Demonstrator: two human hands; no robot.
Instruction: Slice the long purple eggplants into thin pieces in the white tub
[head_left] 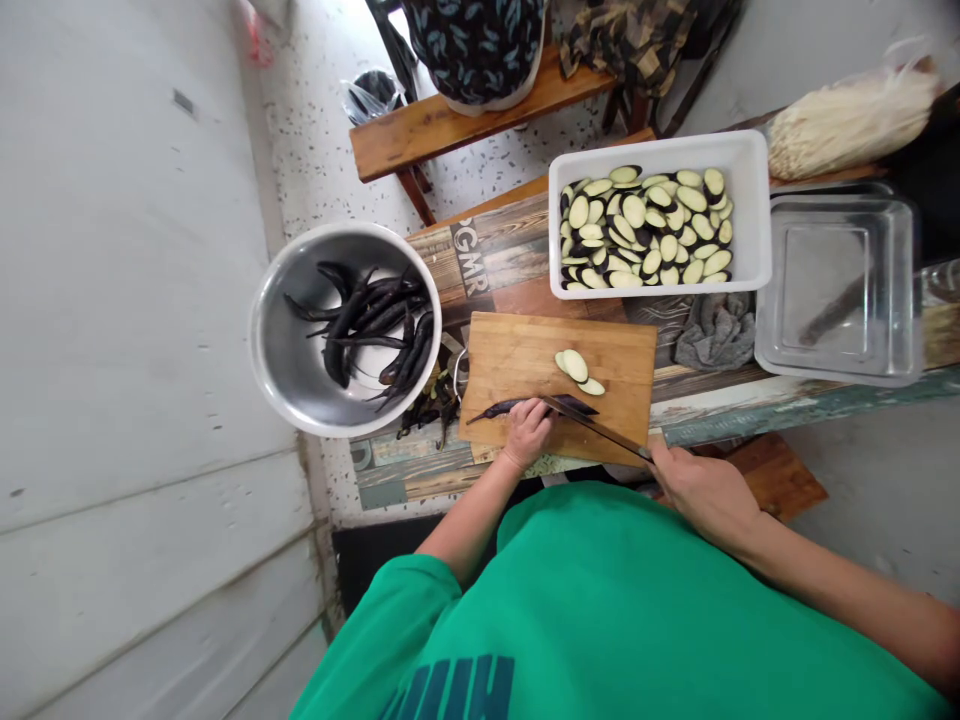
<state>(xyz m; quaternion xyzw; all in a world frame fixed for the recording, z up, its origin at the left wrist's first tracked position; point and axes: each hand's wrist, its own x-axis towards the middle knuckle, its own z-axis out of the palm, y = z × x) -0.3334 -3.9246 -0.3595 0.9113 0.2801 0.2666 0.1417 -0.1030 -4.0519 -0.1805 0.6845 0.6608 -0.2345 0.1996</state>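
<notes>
A long dark eggplant (pixel 495 409) lies across the lower part of the wooden cutting board (pixel 517 350). My left hand (pixel 529 432) is closed over its middle, fingers curled and pressing it down. My right hand (pixel 701 490) grips the handle of a kitchen knife (pixel 611 434). The blade slants up and left over the eggplant, its tip close to my left fingers. Whether the edge is in the flesh I cannot tell. A few pale oval eggplant slices (pixel 575 366) lie on the board above the blade.
A steel pot (pixel 274 345) with whole eggplants stands left of the board, dark trimmings (pixel 431 412) beside it. Behind the board is a white tub (pixel 660 158) of slices. A grey cloth (pixel 716 332) and a clear plastic container (pixel 836 285) lie right. A person (pixel 476 45) sits on a bench opposite.
</notes>
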